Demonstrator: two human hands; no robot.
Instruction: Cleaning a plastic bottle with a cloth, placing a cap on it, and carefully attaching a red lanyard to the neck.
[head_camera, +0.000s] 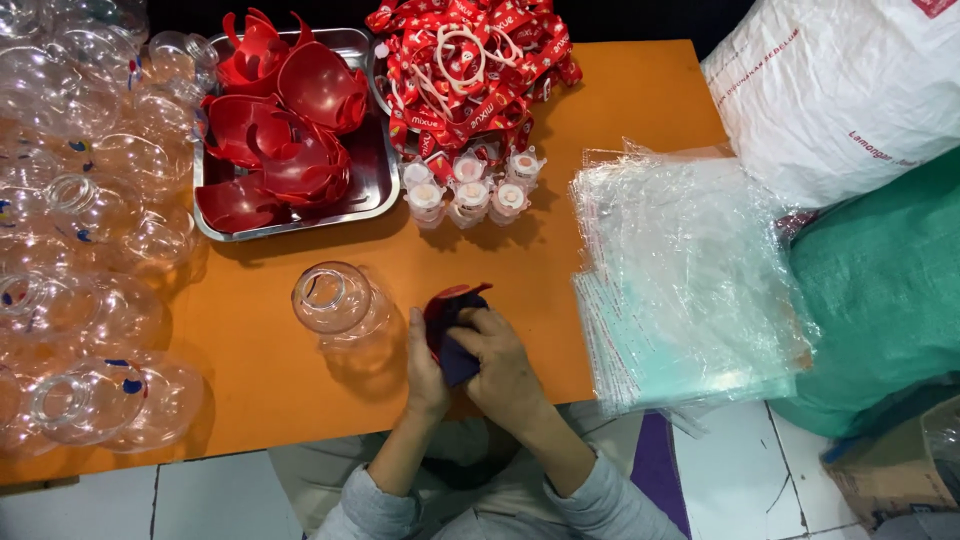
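Two hands working: my left hand and right hand are clamping the red cap and dark cloth. I'm risking nudging the clear jar just beside my left hand off the table.

Red plastic cap piece wrapped in dark blue cloth, held upright above orange table's near edge.

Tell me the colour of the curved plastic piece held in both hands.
Red curved plastic piece, partly wrapped in a dark blue cloth; head view.
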